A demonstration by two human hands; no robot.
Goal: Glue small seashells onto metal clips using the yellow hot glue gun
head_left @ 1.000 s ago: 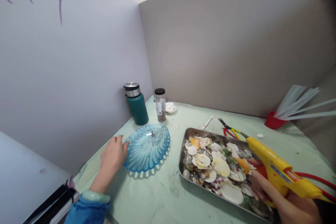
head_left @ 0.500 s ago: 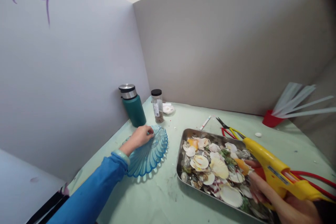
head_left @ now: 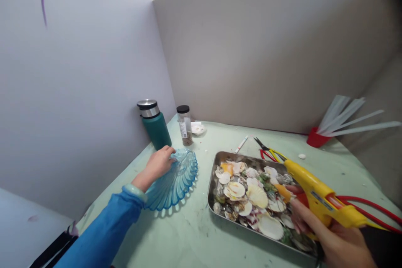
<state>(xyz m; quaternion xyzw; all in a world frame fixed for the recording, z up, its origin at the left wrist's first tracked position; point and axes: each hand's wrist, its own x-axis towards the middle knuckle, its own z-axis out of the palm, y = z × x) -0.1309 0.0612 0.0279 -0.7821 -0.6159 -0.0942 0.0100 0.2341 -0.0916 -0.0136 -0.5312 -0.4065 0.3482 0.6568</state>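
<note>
A blue translucent shell-shaped dish [head_left: 180, 186] with a scalloped rim rests on the table at left. My left hand [head_left: 159, 162] lies over its upper left part, fingers bent and pressed together. Whatever the fingertips hold, if anything, is hidden. On the right, my right hand [head_left: 334, 234] grips a yellow hot glue gun [head_left: 317, 188] by its handle. The gun's nose points to the far left, over the right side of a metal tray [head_left: 211, 205]. Seashells [head_left: 257, 197] of several kinds, white, yellow and orange, fill this tray.
A green bottle [head_left: 156, 130] and a black-lidded jar [head_left: 184, 127] stand behind the dish. Beyond the tray lie a marker [head_left: 241, 144], pliers [head_left: 266, 149] and a small white piece [head_left: 302, 156]. A red cup [head_left: 316, 138] holds glue sticks [head_left: 341, 113]. Grey partitions [head_left: 251, 58] enclose the table.
The view has shifted slightly, so most things appear further left. My left hand has moved a little left over the dish. My right hand keeps its grip on the hot glue gun.
</note>
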